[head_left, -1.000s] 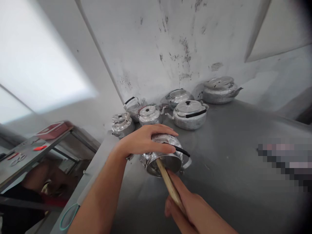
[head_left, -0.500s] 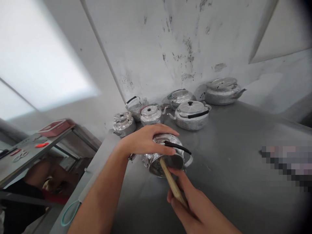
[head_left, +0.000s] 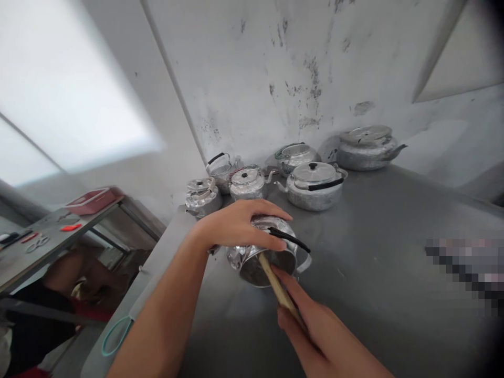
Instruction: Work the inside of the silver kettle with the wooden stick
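A dented aluminium kettle [head_left: 252, 272] lies tipped on the grey table, its round mouth facing me and its black-sleeved handle [head_left: 290, 239] off to the right. My left hand [head_left: 236, 224] is clasped over the kettle's upper side, thumb near the handle and fingers curving round the body. In my right hand [head_left: 318, 325] is a wooden stick [head_left: 277, 289], whose far end reaches inside the kettle's mouth. That end is hidden, so I cannot tell what it touches.
Several aluminium kettles stand along the wall, among them a lidded kettle [head_left: 315, 194] and a large kettle [head_left: 366, 152]. A blurred-out item [head_left: 468, 257] lies at right. On the left, another table [head_left: 51, 236] carries a pink basket [head_left: 88, 203] and scissors [head_left: 38, 242]. A person's legs [head_left: 74, 270] show below.
My view has shifted slightly, so the surroundings sit a little further right. Both hands keep their holds, and the stick remains in the kettle's mouth with hardly any movement.
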Available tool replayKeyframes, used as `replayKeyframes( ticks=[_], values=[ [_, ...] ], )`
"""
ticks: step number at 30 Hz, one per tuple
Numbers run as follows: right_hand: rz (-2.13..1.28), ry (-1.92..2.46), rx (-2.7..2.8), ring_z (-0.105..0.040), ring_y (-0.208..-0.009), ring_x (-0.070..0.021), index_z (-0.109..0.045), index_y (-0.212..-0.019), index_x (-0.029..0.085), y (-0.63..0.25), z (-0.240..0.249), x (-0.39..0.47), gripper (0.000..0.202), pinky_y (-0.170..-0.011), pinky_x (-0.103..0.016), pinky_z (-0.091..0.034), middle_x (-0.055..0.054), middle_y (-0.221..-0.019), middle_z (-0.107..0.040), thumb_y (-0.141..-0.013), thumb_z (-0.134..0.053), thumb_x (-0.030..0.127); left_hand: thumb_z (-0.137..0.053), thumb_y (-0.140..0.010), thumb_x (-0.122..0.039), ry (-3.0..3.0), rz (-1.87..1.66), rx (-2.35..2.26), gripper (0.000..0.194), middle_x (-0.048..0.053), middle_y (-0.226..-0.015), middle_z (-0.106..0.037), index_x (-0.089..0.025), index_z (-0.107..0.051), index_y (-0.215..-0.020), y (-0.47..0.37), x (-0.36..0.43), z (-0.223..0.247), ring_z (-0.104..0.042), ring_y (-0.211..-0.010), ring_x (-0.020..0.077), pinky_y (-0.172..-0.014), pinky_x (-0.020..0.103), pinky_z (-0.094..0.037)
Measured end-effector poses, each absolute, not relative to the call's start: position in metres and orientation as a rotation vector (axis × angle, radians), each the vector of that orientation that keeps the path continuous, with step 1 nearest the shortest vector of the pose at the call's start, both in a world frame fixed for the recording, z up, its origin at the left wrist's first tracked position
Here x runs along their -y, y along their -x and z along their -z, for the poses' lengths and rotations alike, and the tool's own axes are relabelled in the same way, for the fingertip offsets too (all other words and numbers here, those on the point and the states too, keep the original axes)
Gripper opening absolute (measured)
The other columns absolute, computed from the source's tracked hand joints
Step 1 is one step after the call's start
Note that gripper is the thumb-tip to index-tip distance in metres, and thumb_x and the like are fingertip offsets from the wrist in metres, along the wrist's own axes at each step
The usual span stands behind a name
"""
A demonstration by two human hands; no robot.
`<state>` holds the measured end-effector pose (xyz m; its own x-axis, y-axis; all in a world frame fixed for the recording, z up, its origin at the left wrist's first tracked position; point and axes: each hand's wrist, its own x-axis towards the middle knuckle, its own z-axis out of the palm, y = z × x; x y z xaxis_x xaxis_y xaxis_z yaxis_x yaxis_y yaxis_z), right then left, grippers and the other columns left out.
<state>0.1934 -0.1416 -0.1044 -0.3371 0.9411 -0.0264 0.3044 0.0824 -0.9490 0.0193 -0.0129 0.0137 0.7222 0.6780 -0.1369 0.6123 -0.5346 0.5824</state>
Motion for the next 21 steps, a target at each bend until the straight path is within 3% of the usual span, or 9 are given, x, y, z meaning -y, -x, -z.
replayKeyframes(
  ticks=[3, 6, 8, 11, 17, 21],
  values=[
    [-1.245, 1.233, 1.674, -0.062, -0.131, -0.0322, -0.039, -0.160, 0.020, -0.1922, 0.1037, 0.1410, 0.060, -0.096, -0.039, -0.056, -0.014, -0.142, -0.066, -0.101, -0.042, 0.030, -0.072, -0.085, -0.055, -2.313, -0.149, -0.980, 0.056, 0.000, -0.152, -0.054, -0.036, -0.065, -0.137, -0.0201, 0.0139, -0.0137, -0.052, -0.136, 0.0330, -0.108, 0.040, -0.047],
    [-1.283, 1.265, 1.655, -0.073, -0.105, -0.0302, -0.039, -0.159, 0.019, -0.1887, 0.1044, 0.1409, 0.060, -0.088, -0.039, -0.058, -0.014, -0.115, -0.076, -0.101, -0.042, 0.033, -0.072, -0.085, -0.055, -2.313, -0.161, -0.983, 0.055, -0.001, -0.151, -0.055, -0.036, -0.066, -0.137, -0.0205, 0.0143, -0.0133, -0.053, -0.135, 0.0326, -0.107, 0.038, -0.047],
    [-1.310, 1.306, 1.625, -0.074, -0.086, -0.0274, -0.040, -0.159, 0.019, -0.1872, 0.1061, 0.1418, 0.060, -0.079, -0.037, -0.059, -0.010, -0.094, -0.077, -0.101, -0.042, 0.035, -0.072, -0.085, -0.054, -2.311, -0.168, -0.987, 0.055, -0.001, -0.150, -0.056, -0.036, -0.066, -0.136, -0.0207, 0.0143, -0.0131, -0.053, -0.135, 0.0321, -0.107, 0.038, -0.047],
    [-1.296, 1.338, 1.577, -0.068, -0.068, -0.0238, -0.040, -0.158, 0.021, -0.1876, 0.1083, 0.1451, 0.060, -0.068, -0.033, -0.057, -0.005, -0.079, -0.071, -0.101, -0.043, 0.039, -0.073, -0.085, -0.052, -2.321, -0.174, -0.987, 0.054, -0.001, -0.149, -0.057, -0.036, -0.067, -0.136, -0.0209, 0.0143, -0.0132, -0.053, -0.135, 0.0315, -0.107, 0.037, -0.046],
    [-1.319, 1.366, 1.549, -0.061, -0.059, -0.0205, -0.042, -0.157, 0.023, -0.1890, 0.1042, 0.1456, 0.059, -0.062, -0.030, -0.053, -0.001, -0.072, -0.066, -0.100, -0.045, 0.039, -0.072, -0.086, -0.052, -2.316, -0.168, -0.991, 0.053, 0.000, -0.149, -0.057, -0.035, -0.066, -0.136, -0.0211, 0.0148, -0.0138, -0.053, -0.134, 0.0311, -0.107, 0.036, -0.046],
    [-1.291, 1.322, 1.581, -0.065, -0.064, -0.0219, -0.045, -0.154, 0.022, -0.1889, 0.1015, 0.1406, 0.057, -0.066, -0.031, -0.055, -0.003, -0.076, -0.069, -0.100, -0.045, 0.040, -0.073, -0.085, -0.052, -2.317, -0.161, -0.992, 0.054, 0.000, -0.148, -0.057, -0.034, -0.066, -0.136, -0.0210, 0.0144, -0.0136, -0.053, -0.133, 0.0306, -0.108, 0.036, -0.046]
  ],
)
